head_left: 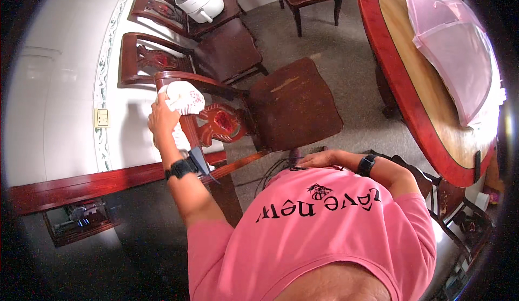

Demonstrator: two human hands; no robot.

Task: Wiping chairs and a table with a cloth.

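Left fingers (162, 111) grip a white cloth (185, 96) whose folds beside them could snag on the carved backrest (221, 129); right hand's (321, 159) closure, I cannot tell.

- My left arm (201, 201) stretches forward and out to my left.
- My left hand (164, 120) is closed in a grip, its fingers (161, 101) bent.
- My right arm (397, 178) is bent, the forearm crossing in front of me.
- My right hand (323, 159) sits low, pointing left, its fingertips hard to make out.
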